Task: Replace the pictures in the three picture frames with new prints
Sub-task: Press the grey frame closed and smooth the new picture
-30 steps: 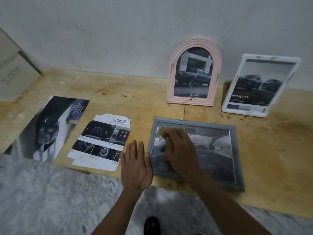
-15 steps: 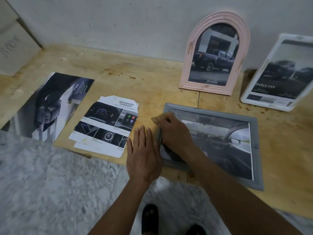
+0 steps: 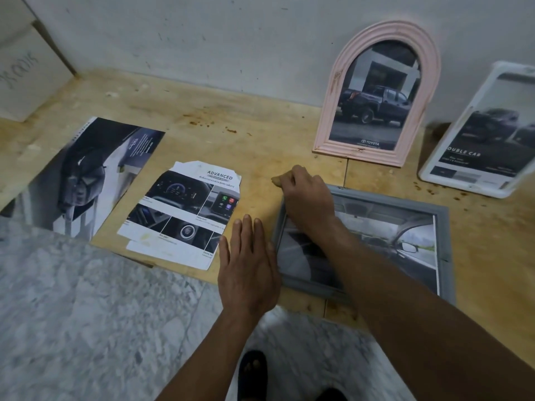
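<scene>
The grey frame (image 3: 443, 235), lying flat, is being covered at its top-left corner by the curled right hand (image 3: 307, 198); whether it grips something cannot be told. The left hand (image 3: 247, 264) is being kept open, flat beside it.

My left hand (image 3: 249, 267) and right hand (image 3: 308, 198) are bare, forearms unsleeved, no rings or watch; dark sandals (image 3: 252, 371) on my feet.

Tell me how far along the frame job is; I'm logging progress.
Pink arched frame and white frame stand against the wall, each holding a truck print. In hand: right hand on the flat grey frame. Left: standing it up, probably.
</scene>
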The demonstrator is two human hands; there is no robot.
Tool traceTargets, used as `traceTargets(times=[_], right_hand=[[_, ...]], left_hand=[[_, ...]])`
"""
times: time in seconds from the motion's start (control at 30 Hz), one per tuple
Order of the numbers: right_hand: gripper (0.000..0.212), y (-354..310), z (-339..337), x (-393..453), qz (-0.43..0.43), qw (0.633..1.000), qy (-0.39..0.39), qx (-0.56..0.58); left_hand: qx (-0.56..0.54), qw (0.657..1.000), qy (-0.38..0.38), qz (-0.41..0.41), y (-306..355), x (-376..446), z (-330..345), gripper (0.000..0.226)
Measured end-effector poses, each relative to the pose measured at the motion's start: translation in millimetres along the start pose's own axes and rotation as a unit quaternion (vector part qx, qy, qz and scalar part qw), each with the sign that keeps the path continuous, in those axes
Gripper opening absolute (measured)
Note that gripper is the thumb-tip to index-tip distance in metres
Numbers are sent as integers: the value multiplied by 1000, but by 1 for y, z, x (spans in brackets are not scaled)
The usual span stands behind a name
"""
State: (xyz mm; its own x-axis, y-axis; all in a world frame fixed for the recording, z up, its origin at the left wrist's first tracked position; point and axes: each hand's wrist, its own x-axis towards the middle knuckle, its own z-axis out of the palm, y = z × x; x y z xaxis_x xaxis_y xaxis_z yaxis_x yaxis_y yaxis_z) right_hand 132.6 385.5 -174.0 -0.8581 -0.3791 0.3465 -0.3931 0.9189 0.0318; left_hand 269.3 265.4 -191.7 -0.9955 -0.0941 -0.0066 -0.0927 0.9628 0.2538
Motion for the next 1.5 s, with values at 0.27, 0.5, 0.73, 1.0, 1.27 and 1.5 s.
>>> traceTargets(times=[0.27, 0.5, 0.73, 1.0, 1.27, 1.5], right_hand=[[23, 18, -6, 16, 52, 978, -154, 132], [25, 22, -13, 17, 28, 980, -153, 120], [13, 38, -5, 0, 59, 997, -39, 36], [43, 74, -13, -33, 129, 991, 28, 10], [25, 107, -23, -60, 122, 992, -9, -32], [13, 145, -33, -90, 121, 992, -23, -31]], left_hand=[[3, 1000, 10, 3, 4, 12, -15, 51], [-61, 996, 36, 59, 16, 64, -2, 33], [-81, 995, 46, 34, 25, 61, 4, 45], [-50, 997, 51, 33, 27, 58, 1, 51], [-53, 998, 30, 25, 26, 60, 2, 50], [-56, 998, 22, 20, 27, 60, 1, 48]])
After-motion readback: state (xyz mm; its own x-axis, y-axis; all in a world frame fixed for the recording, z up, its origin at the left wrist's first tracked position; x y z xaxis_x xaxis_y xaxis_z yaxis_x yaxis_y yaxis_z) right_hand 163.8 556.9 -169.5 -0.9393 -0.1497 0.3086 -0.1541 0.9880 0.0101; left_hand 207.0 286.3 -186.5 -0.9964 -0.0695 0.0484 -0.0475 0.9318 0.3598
